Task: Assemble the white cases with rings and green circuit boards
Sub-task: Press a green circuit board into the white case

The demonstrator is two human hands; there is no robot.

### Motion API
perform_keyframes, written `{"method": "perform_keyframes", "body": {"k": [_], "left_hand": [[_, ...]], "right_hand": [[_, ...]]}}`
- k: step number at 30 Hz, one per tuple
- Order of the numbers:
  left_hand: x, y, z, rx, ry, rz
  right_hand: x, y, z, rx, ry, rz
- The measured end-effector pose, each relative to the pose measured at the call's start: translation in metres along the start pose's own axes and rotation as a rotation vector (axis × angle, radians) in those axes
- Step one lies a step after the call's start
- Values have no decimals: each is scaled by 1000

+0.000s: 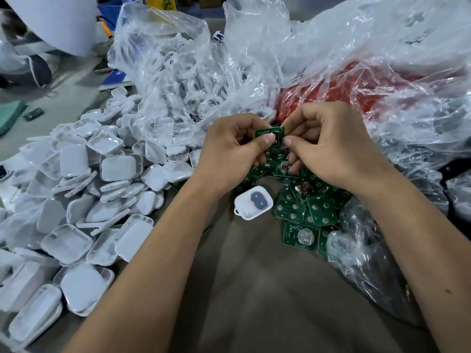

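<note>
My left hand [234, 146] and my right hand [328, 146] both pinch one small green circuit board [266, 132] between thumbs and fingers, raised above the table. Below the hands lies a pile of several green circuit boards [303, 205], some with round silver battery holders. A single open white case [253, 203] with a grey pad inside sits on the brown table surface just in front of my left wrist. A large heap of white cases [102, 179] spreads over the left side. No rings are visible to me.
Crumpled clear plastic bags [254, 59] fill the back, one holding white parts, another over a red mass [344, 90]. More clear plastic [369, 250] lies at the right. A lone green board [34, 114] and a white rounded object [51, 21] lie far left.
</note>
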State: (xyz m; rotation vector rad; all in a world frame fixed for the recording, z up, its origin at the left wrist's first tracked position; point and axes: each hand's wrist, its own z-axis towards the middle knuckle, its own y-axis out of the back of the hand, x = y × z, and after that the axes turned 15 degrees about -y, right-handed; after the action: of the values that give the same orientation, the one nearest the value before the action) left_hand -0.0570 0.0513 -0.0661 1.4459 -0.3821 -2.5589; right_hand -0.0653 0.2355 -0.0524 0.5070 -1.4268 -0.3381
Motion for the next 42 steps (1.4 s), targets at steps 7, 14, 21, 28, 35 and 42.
{"method": "perform_keyframes", "body": {"k": [7, 14, 21, 28, 35, 42], "left_hand": [[-1, 1, 1, 4, 5, 6], [1, 11, 2, 0, 96, -286], [-7, -4, -2, -22, 140, -493], [-5, -7, -3, -27, 156, -716], [-5, -4, -4, 28, 178, -877], [-12, -7, -2, -17, 235, -985]], "right_hand": [[1, -13, 0, -113, -27, -67], [2, -4, -1, 122, -31, 222], [1, -9, 2, -30, 14, 193], [7, -6, -2, -45, 166, 95], [6, -8, -1, 80, 160, 275], [3, -11, -1, 80, 63, 512]]}}
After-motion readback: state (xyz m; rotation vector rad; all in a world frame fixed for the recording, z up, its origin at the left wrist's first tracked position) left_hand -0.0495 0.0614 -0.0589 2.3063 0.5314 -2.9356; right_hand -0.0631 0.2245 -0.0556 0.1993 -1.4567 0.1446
